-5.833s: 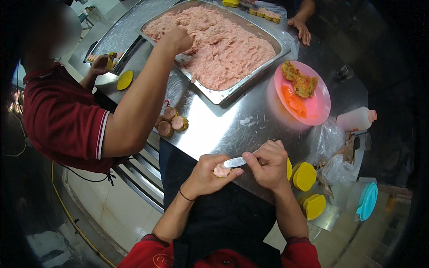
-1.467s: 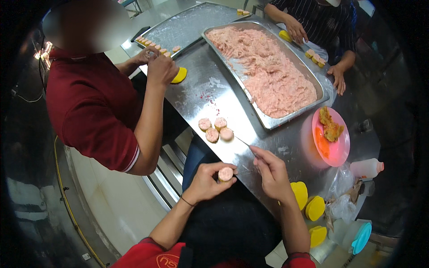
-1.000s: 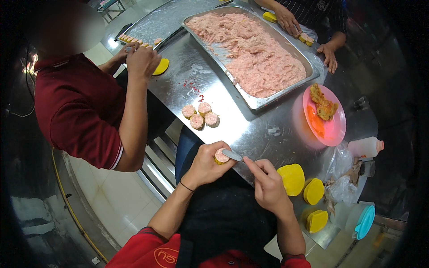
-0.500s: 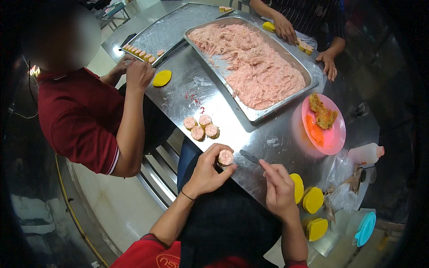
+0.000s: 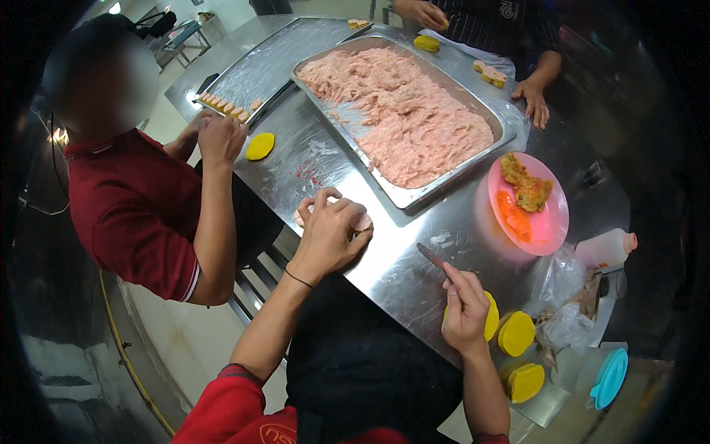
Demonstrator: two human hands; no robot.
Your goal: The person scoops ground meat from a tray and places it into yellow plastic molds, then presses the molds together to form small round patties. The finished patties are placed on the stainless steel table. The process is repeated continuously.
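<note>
My left hand (image 5: pixel 333 231) reaches down over a cluster of yellow-wrapped dumplings (image 5: pixel 363 222) topped with pink filling near the table's front edge. Its fingers curl round the cluster and cover most of it; only bits of pink show at the sides. In my right hand (image 5: pixel 465 309) is a thin, dark, flat-bladed knife (image 5: pixel 430 255), its blade pointing away to the left above the steel table. Close by that hand lie stacks of round yellow wrappers (image 5: pixel 516 333). A deep steel pan (image 5: pixel 403 198) heaped with pink minced filling (image 5: pixel 421 137) stands beyond both hands.
A pink plate (image 5: pixel 553 231) with food stands right of the pan. Behind the wrappers are a bottle (image 5: pixel 605 251), plastic bags (image 5: pixel 569 325) and a turquoise-lidded container (image 5: pixel 611 379). A co-worker (image 5: pixel 140 222) works at left beside a flat tray (image 5: pixel 259 66); another person's hand (image 5: pixel 532 100) rests opposite.
My left hand has moved left and away from me, carrying a dumpling from beside the knife to the cluster. The knife and right hand have shifted slightly right and nearer me.
</note>
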